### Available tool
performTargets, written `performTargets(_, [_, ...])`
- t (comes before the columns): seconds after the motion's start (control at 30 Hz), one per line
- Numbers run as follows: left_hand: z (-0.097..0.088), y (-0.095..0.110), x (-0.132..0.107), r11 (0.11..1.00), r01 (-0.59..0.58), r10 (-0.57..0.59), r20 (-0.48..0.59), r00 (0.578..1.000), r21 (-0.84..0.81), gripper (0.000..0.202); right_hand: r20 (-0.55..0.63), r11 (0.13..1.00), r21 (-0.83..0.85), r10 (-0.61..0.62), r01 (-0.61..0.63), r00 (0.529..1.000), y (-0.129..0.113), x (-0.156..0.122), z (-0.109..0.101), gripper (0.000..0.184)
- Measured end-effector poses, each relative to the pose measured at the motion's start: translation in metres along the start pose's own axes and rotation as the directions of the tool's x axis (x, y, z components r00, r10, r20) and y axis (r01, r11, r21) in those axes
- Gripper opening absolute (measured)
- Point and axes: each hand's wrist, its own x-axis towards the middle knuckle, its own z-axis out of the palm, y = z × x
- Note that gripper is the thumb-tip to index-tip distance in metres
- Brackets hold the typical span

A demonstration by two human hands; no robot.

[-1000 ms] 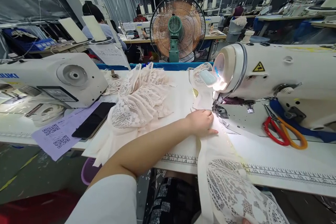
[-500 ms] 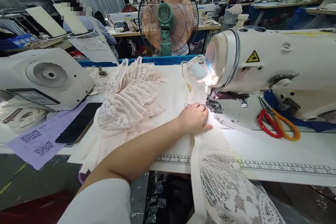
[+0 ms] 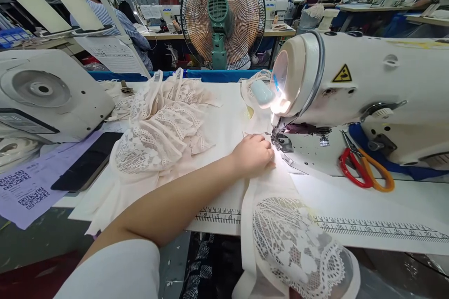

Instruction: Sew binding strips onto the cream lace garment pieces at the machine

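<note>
- The white worktop (image 3: 354,194) runs under the left hand (image 3: 254,154) and out to both sides of it, with a printed ruler along the near edge.
- The sewing machine (image 3: 372,93) stands just right of the hand, its lamp shining on the knuckles.
- A 2nd machine (image 3: 45,98) sits well off to the left of the hand, and a fan (image 3: 222,14) stands far beyond it.
- A heap of lace garments (image 3: 161,126) lies left of the forearm, near but apart.
- The lace piece (image 3: 291,243) runs from under the hand, over the worktop edge, and hangs towards the lap. It looks light, limp and open-worked, likely to snag or stretch. The plain cream band at its edge seems the firmer place to hold, close to the needle.
- The left hand lies palm down on that band, fingers loosely bent, pressing rather than gripping.
- The right hand does not show.
- Red and orange scissors (image 3: 365,170) rest right of the hand, well apart.
- The presser foot (image 3: 280,142) is just beyond the fingertips (image 3: 268,149), nearly touching.
</note>
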Motion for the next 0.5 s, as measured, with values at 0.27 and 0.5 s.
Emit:
performTargets(0.27, [-0.016, 0.017, -0.012, 0.992, -0.101, 0.111, 0.138, 0.984, -0.080, 0.043, 0.058, 0.994, 0.096, 0.052, -0.057, 0.997, 0.020, 0.028, 0.000, 0.031])
performTargets(0.5, [-0.024, 0.023, -0.016, 0.977, -0.112, 0.135, 0.121, 0.983, -0.183, 0.051, 0.100, 0.976, 0.203, 0.062, -0.082, 0.993, 0.002, 0.012, 0.016, 0.053])
